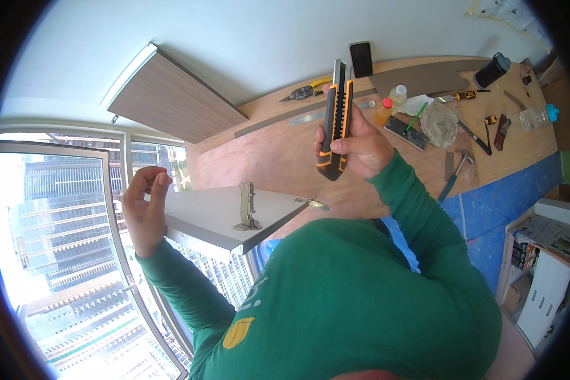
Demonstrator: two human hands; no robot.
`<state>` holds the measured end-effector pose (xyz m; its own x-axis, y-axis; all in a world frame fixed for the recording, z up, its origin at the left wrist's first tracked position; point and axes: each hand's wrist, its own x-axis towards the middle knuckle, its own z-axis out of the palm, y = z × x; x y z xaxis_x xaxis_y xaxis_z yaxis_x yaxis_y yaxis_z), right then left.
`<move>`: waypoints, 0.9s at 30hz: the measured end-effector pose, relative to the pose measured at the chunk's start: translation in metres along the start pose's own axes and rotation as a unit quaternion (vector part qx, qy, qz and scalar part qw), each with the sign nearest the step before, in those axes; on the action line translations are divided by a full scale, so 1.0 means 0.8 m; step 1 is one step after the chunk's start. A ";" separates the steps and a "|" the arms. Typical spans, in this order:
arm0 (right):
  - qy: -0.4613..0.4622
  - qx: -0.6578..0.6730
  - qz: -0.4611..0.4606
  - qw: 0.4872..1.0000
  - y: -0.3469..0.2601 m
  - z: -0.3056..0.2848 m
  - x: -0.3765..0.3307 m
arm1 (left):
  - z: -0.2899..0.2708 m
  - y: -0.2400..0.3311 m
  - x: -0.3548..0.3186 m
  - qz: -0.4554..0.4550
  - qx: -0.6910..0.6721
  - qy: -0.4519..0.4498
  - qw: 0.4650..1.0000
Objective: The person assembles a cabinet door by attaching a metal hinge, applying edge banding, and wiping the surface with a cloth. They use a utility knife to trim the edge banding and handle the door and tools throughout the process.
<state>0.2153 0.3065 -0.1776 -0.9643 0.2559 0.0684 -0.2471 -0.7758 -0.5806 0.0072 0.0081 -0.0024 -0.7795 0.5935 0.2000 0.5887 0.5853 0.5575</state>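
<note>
My right hand (pixel 365 144) is wrapped round a black-and-orange utility knife (pixel 337 126), raised upright above the wooden worktable (pixel 266 158). The knife's metal tip end points toward the wall. Off to the left, my left hand (pixel 147 209) is closed in a pinch, thumb against forefinger; whatever may lie between the tips is too small to make out. Close beside that hand lies a white panel (pixel 202 206) with a dark edge facing me. A metal hinge (pixel 247 209) stands up from its face, and a second hinge (pixel 315 204) sticks out at its right end.
A wood-grain panel (pixel 177 98) leans on the wall. Yellow-handled snips (pixel 304 93), a steel ruler (pixel 307 118), a phone (pixel 361 59), bottles (pixel 384 111), a hammer (pixel 456 175) and a black tumbler (pixel 493 69) are spread over the table. A window (pixel 57 215) is at left, blue sheeting (pixel 494 209) at right.
</note>
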 end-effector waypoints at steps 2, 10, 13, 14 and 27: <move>0.012 -0.002 0.020 1.000 -0.002 -0.001 -0.001 | 0.000 0.001 -0.001 -0.005 -0.001 0.002 1.000; 0.013 0.044 0.023 0.999 0.000 0.008 -0.003 | -0.001 0.002 -0.003 -0.015 -0.017 0.001 1.000; -0.008 0.124 0.028 0.992 -0.003 0.030 -0.003 | -0.001 0.011 -0.004 -0.017 -0.009 0.002 1.000; -0.011 0.117 0.022 0.993 -0.008 0.041 -0.002 | -0.002 0.011 -0.003 -0.015 -0.008 0.001 1.000; -0.119 0.050 -0.058 0.990 -0.070 0.155 -0.017 | -0.006 0.014 -0.003 0.003 0.006 0.002 1.000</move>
<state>0.2302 0.2752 -0.0453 -0.9208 0.2135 0.3263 -0.3550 -0.8054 -0.4746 0.0146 0.0104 0.0071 -0.7765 0.5950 0.2072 0.5964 0.5882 0.5461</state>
